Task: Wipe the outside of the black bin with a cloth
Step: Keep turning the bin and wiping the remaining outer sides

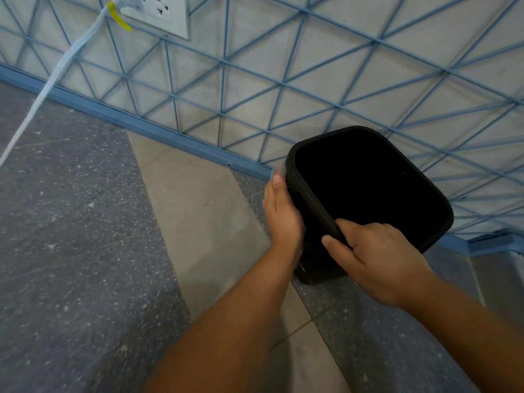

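R hand [377, 259] grips black bin [368, 188] rim; L hand [280, 217] flat on its side, fingers straight, cloth [276, 173] barely seen underneath. Bin could tip if pushed hard.

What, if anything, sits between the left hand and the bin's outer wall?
Only a pale sliver, possibly the cloth, shows at the left hand's fingertips, pressed against the black bin's outer side. Nothing else is visible there. The right hand grips the rim directly.

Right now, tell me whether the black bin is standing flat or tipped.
Tipped. The black bin leans, its open mouth angled toward the camera; the right hand grips its near rim and the left hand lies against its side.
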Motion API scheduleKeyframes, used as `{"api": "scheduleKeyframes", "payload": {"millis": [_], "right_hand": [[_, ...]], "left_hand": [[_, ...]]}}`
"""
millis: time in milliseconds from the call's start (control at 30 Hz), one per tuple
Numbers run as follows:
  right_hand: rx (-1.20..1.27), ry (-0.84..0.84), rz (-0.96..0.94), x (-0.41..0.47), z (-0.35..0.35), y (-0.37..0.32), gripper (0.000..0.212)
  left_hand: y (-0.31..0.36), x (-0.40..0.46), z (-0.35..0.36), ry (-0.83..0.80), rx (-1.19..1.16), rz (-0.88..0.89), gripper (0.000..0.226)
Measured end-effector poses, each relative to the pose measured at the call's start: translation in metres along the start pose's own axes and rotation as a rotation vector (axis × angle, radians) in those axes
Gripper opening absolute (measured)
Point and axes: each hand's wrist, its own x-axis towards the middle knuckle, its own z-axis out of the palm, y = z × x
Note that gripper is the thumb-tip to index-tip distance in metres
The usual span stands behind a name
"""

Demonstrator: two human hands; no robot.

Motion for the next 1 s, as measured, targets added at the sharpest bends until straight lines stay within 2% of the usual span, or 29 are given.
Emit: {"api": "scheduleKeyframes", "payload": {"millis": [100, 200, 267, 333, 400, 500, 567, 767, 833, 1000], "right_hand": [[0.015, -0.012, 0.014, -0.001, -0.001, -0.001, 0.03], [0.018, -0.008, 0.017, -0.002, 0.0, -0.001, 0.029], [0.012, -0.003, 0.021, -0.003, 0.0, -0.003, 0.029], [0.012, 0.003, 0.03, -0.003, 0.0, -0.004, 0.03], [0.009, 0.005, 0.039, -0.003, -0.001, -0.005, 0.031], [0.009, 0.007, 0.045, -0.003, -0.001, -0.005, 0.032], [0.008, 0.009, 0.032, -0.003, -0.001, -0.004, 0.032], [0.02, 0.001, 0.02, -0.003, -0.002, -0.003, 0.032], [0.025, -0.001, 0.023, -0.003, -0.001, -0.004, 0.035], [0.025, 0.006, 0.011, -0.002, 0.0, -0.002, 0.032]], "left_hand": [[-0.013, 0.013, -0.01, -0.006, -0.074, -0.221, 0.052], [-0.026, 0.022, -0.029, 0.138, -0.096, -0.315, 0.045], [-0.024, 0.017, -0.039, 0.251, -0.052, -0.235, 0.042], [-0.017, 0.003, -0.043, 0.281, -0.022, -0.07, 0.041], [-0.011, -0.013, -0.039, 0.235, 0.021, 0.086, 0.04], [0.0, -0.026, -0.021, 0.085, 0.084, 0.285, 0.035], [0.003, -0.028, -0.009, 0.014, 0.17, 0.354, 0.045], [-0.014, -0.02, -0.028, -0.048, 0.363, 0.242, 0.056], [-0.012, -0.018, -0.029, -0.037, 0.353, 0.194, 0.047], [0.0, -0.024, -0.006, -0.002, 0.265, 0.254, 0.043]]}}
